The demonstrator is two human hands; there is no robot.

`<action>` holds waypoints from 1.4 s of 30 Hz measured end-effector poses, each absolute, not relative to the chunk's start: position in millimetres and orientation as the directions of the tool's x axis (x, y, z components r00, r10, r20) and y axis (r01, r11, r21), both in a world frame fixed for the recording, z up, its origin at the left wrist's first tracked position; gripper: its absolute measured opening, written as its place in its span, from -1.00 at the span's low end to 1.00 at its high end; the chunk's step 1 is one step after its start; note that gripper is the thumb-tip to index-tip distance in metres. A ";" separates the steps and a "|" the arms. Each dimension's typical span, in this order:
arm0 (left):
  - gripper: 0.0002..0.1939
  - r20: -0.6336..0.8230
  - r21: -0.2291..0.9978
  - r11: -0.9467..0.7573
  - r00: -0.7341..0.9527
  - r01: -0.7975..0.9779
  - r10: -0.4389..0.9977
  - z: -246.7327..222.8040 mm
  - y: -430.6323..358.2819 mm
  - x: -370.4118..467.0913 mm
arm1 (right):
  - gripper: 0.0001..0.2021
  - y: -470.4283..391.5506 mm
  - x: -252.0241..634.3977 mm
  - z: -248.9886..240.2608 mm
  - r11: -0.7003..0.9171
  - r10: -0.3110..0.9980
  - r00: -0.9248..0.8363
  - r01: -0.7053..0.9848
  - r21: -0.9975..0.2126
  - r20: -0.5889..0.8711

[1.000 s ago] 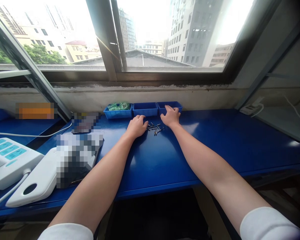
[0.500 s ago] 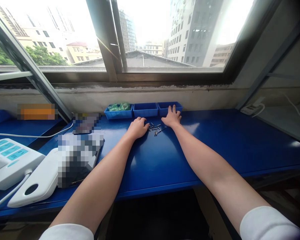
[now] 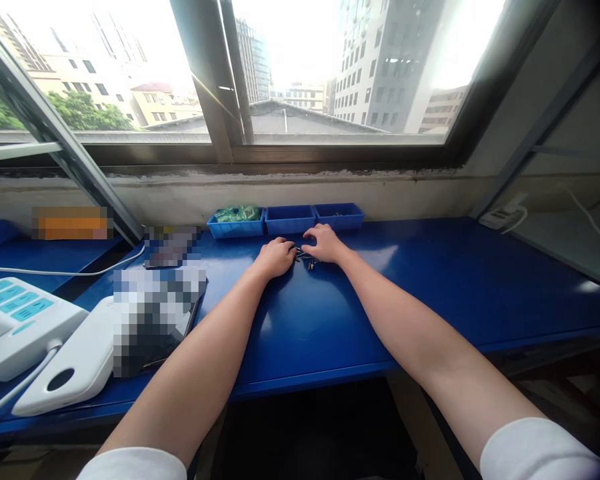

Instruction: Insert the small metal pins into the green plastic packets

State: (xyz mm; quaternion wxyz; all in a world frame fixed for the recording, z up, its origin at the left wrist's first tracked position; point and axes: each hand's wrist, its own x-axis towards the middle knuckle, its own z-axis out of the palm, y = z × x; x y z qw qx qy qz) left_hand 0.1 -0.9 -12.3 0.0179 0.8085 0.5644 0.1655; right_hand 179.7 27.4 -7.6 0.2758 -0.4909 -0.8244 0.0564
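Several small metal screws (image 3: 311, 265) lie in a loose pile on the blue table (image 3: 310, 333). My left hand (image 3: 277, 257) rests at the pile's left side, fingers curled together; what they hold, if anything, is hidden. Over the pile's right edge is my right hand (image 3: 325, 244), thumb and fingers apart, with nothing visibly held. Behind the hands, three blue bins stand in a row. The left bin (image 3: 236, 229) holds green plastic packing, the middle bin (image 3: 291, 225) shows no contents, and a few small pieces lie in the right bin (image 3: 339, 222).
At the left are a white power strip (image 3: 30, 327), a white rounded device (image 3: 70, 367) and blurred-out items (image 3: 160, 320). A white cable (image 3: 80, 271) crosses the table there. Metal shelf posts (image 3: 87, 177) flank the window. A white plug (image 3: 503, 217) sits at the far right.
My right hand has come back from the right bin to the screw pile. Small pieces now show in that bin. The left hand has barely moved.
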 end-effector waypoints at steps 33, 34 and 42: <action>-0.60 0.218 0.222 -0.437 0.393 0.872 0.893 -18.4 7.3 -0.3 | -0.92 22.3 173.5 4.1 0.533 0.844 -0.505 0.757 -0.378 0.179; -0.59 0.215 0.217 -0.432 0.389 0.875 0.896 -19.2 8.2 -0.7 | -0.92 21.7 173.4 5.1 0.530 0.846 -0.509 0.761 -0.374 0.163; -0.59 0.219 0.228 -0.442 0.397 0.868 0.892 -17.0 5.9 -0.8 | -0.88 19.9 176.0 6.4 0.465 0.874 -0.472 0.751 -0.469 0.111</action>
